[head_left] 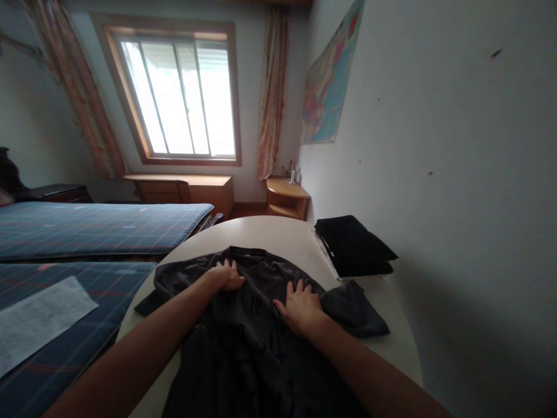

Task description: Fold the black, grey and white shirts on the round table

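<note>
A dark grey T-shirt (256, 325) lies spread over a round white table (270, 227), its collar toward the far side and its sleeves out to left and right. Wrinkles run down its middle, and its lower part passes out of the bottom of the view. My left hand (228, 275) rests on the cloth just below the collar on the left, fingers spread. On the right chest of the shirt lies my right hand (299, 306), flat with its fingers apart. Neither hand grips the fabric.
Folded black clothing (354, 247) sits on a white flat item at the table's right edge, beside the wall. To the left are plaid mattresses (100, 229), with a paper sheet (43, 319) on the nearer one. A wooden desk (204, 188) and corner shelf (285, 188) stand beyond.
</note>
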Action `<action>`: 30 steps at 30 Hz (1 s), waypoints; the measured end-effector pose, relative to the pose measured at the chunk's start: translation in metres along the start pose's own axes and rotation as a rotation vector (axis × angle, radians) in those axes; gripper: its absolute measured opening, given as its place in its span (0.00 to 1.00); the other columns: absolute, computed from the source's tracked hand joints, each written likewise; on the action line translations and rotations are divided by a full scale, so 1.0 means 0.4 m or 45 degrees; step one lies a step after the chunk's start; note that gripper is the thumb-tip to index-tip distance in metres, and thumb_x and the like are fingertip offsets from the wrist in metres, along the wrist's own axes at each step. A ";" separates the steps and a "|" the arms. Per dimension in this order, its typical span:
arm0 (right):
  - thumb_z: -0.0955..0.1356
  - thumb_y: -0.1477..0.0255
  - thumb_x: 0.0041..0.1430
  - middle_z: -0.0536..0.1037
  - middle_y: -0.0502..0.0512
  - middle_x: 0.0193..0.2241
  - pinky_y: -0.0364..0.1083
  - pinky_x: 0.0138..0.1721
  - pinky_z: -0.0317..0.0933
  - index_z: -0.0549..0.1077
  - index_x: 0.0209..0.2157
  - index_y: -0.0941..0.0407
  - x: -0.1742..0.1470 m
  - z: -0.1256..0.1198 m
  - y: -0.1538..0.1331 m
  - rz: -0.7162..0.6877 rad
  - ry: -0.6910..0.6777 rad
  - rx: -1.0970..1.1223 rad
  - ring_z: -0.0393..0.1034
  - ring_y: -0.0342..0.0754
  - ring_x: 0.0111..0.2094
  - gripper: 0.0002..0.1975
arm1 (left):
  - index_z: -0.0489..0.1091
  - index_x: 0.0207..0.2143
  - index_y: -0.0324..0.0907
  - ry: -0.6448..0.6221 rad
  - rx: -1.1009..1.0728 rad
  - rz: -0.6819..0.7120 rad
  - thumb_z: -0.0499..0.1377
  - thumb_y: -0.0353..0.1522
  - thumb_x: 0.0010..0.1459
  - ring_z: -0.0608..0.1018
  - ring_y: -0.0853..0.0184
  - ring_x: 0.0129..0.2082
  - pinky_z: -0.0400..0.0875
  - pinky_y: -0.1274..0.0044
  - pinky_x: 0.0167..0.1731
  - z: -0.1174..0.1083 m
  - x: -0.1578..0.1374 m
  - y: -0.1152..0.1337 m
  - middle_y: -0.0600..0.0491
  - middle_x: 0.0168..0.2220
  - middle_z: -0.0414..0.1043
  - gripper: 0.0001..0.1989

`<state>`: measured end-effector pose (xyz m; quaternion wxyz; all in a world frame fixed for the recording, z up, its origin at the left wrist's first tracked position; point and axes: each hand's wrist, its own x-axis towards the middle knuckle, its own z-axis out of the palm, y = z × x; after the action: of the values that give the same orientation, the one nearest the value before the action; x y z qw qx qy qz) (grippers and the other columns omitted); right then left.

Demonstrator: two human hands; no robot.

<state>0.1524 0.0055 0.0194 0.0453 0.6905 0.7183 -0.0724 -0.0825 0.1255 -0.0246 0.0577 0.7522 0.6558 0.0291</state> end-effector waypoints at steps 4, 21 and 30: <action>0.58 0.48 0.64 0.47 0.80 0.69 0.69 0.60 0.44 0.49 0.69 0.68 0.090 0.002 0.003 -0.015 -0.063 0.071 0.44 0.75 0.67 0.45 | 0.57 0.67 0.35 -0.111 0.049 -0.131 0.49 0.55 0.59 0.58 0.32 0.65 0.59 0.48 0.55 -0.002 0.014 0.012 0.30 0.68 0.52 0.44; 0.53 0.44 0.64 0.42 0.59 0.72 0.60 0.66 0.28 0.53 0.69 0.51 0.274 0.041 0.025 -0.243 0.215 0.167 0.33 0.65 0.71 0.40 | 0.46 0.71 0.40 0.049 0.023 -0.212 0.38 0.50 0.67 0.48 0.39 0.70 0.50 0.49 0.61 0.007 -0.009 0.018 0.37 0.72 0.40 0.37; 0.52 0.54 0.68 0.43 0.55 0.72 0.63 0.67 0.26 0.48 0.71 0.56 0.207 0.068 0.056 -0.229 0.151 0.119 0.33 0.62 0.71 0.35 | 0.52 0.69 0.41 0.046 -0.137 -0.058 0.38 0.49 0.67 0.49 0.39 0.69 0.48 0.46 0.61 -0.013 -0.020 -0.001 0.37 0.71 0.45 0.34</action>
<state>0.1705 0.0832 -0.0220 -0.0364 0.6277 0.7746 -0.0686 -0.0844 0.1178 -0.0194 0.0867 0.7323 0.6711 0.0767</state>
